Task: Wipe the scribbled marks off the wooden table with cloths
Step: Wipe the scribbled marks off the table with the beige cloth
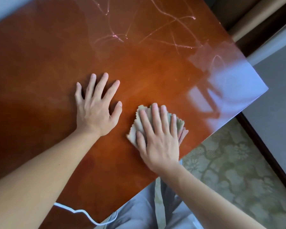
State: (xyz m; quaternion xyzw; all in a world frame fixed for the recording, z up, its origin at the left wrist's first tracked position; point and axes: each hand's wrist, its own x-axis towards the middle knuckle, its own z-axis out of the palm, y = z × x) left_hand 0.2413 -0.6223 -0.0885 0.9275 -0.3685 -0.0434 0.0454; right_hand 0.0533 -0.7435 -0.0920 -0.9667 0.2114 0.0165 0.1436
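A glossy reddish-brown wooden table (40, 71) fills most of the view. Pale scribbled marks (155, 30) run across its far part, with one more loop (218, 61) near the right edge. My right hand (157, 134) lies flat with straight fingers on a folded beige cloth (137, 126) near the table's front edge. My left hand (97, 104) rests palm down on bare wood, fingers spread, just left of the cloth. Only one cloth is visible.
The table's right corner (266, 88) and front edge (205, 139) border a patterned carpet (238, 171). A thin white cord (82, 212) lies over the front edge. Grey trousers (139, 209) show below. A dark baseboard (267, 154) runs along the right.
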